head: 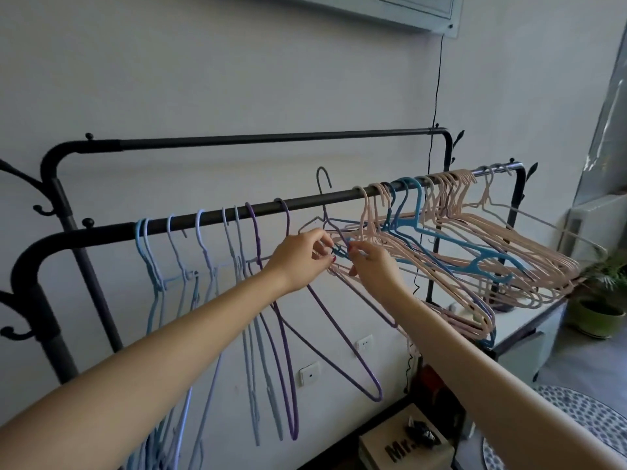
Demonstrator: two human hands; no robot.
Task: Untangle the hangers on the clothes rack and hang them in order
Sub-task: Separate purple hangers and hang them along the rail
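Pinching, seemingly, one blue hanger [340, 251], left hand [300, 257] and right hand [375, 266] meet amid crowding pink hangers [475, 228].

Soft, cool daylight enters from the right, where the window [607, 106] shows pale glare. The wall [237, 79] is evenly lit, with faint shadows. The lower left is dimmer. Wide-angle bending curves the rack rail [210, 217]. Detail looks slightly smeared throughout.

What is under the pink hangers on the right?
Under the pink hangers a white cabinet shows, its top touching their lower ends, with a small white object. The rest of the top is covered.
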